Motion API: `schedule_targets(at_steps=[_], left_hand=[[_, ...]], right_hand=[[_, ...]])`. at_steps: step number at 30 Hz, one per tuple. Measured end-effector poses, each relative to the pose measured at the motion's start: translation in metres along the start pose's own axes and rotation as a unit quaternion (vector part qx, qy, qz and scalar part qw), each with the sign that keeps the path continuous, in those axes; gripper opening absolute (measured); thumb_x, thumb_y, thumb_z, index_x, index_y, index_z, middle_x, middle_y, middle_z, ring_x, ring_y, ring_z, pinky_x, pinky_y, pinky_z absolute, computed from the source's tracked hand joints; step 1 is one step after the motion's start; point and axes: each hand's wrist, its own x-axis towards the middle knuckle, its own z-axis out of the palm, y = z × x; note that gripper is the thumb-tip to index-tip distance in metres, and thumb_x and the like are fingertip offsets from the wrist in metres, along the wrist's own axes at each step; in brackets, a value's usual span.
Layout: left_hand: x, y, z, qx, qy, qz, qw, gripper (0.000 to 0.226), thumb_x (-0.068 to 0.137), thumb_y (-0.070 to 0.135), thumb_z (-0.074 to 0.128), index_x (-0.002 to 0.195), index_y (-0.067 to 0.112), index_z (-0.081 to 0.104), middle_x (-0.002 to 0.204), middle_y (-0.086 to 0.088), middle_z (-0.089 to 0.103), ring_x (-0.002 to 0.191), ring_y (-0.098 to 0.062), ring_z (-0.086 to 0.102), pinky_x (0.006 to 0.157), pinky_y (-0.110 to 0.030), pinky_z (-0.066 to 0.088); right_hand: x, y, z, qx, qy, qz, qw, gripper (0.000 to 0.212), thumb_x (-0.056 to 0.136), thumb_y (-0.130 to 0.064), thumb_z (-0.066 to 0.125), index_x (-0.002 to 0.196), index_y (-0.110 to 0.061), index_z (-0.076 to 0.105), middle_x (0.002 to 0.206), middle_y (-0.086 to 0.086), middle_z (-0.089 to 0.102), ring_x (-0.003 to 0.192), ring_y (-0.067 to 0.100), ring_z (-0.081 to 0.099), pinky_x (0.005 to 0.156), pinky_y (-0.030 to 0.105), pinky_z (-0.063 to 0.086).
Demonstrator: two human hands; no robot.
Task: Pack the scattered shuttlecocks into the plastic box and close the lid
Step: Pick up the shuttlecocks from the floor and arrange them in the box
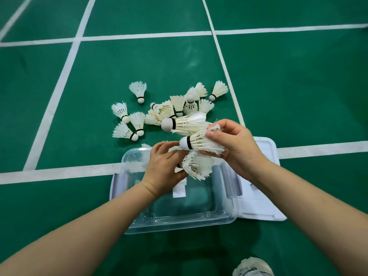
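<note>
Plastic box (pixel 179 226) sits on the green court floor (pixel 298 86), clear, top open, straddling a white court line (pixel 59 172). White lid (pixel 264 206) lies flat at the box's 3 o'clock, touching its side. Both hands are over the box's far half. Right hand (pixel 237 150): thumb and fingers closed on the feather skirts of two birds. The upper shuttlecock (pixel 185 124) and the lower shuttlecock (pixel 199 143) both have their corks pointing to 9 o'clock, and the thumb is pressed on the lower one's feathers. Left hand (pixel 165 168): seen from the back, fingers curled toward the right hand around a feather bunch (pixel 197 166) hanging just under the lower shuttlecock. Its fingertips are up by that bird's cork; can't tell if they touch it. Can't tell how many birds are in the bunch. Main pile (pixel 179 105) of loose shuttlecocks is on the floor at 12 o'clock from the box, overlapping each other. A trio (pixel 129 124) lies at 11 o'clock, just apart from the pile. One single (pixel 138 91) lies further out at 11, another single (pixel 219 90) at 1 o'clock on a white line. Some feathers (pixel 135 165) show at the box's far-left corner; inside or behind the wall, can't tell.
</note>
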Motion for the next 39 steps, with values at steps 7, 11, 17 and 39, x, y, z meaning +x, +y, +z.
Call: schedule_targets(at_steps=[7,11,17,39], left_hand=[[-0.015,-0.008,-0.002,0.014,-0.071,-0.005,0.997,0.038,0.071,0.046,0.048,0.100,0.022,0.047,0.074,0.000,0.070,0.092,-0.016,0.044,0.076,-0.032,0.027],[-0.028,-0.007,0.007,0.070,-0.167,0.006,0.983,0.048,0.070,0.059,0.040,0.102,0.023,0.044,0.075,0.006,0.071,0.088,-0.016,0.052,0.072,-0.030,0.026],[-0.019,0.009,0.023,0.085,-0.231,0.002,0.969,0.049,0.073,0.064,0.033,0.094,0.023,0.053,0.069,0.011,0.068,0.079,-0.017,0.064,0.070,-0.029,0.042],[0.001,0.016,0.059,0.052,-0.332,-0.148,0.930,0.054,0.089,0.041,0.050,0.136,0.017,0.035,0.138,-0.001,0.044,0.129,-0.021,0.033,0.102,-0.034,0.021]], right_hand=[[0.003,-0.005,-0.012,-0.039,0.024,-0.025,0.999,0.016,0.080,0.003,0.061,0.070,-0.009,0.057,0.067,0.004,0.067,0.062,0.017,0.064,0.059,0.035,0.059],[0.002,0.000,-0.014,-0.120,0.032,-0.057,0.991,0.016,0.068,-0.005,0.073,0.065,-0.018,0.064,0.076,0.012,0.061,0.073,0.026,0.057,0.071,0.043,0.054],[0.002,0.007,-0.012,-0.172,0.024,-0.085,0.981,0.018,0.067,-0.006,0.073,0.066,-0.021,0.063,0.072,0.008,0.059,0.072,0.021,0.052,0.066,0.029,0.046],[0.023,0.022,-0.019,-0.156,0.031,-0.073,0.985,0.012,0.063,-0.014,0.070,0.060,-0.024,0.064,0.071,0.001,0.061,0.070,0.017,0.054,0.066,0.026,0.049]])
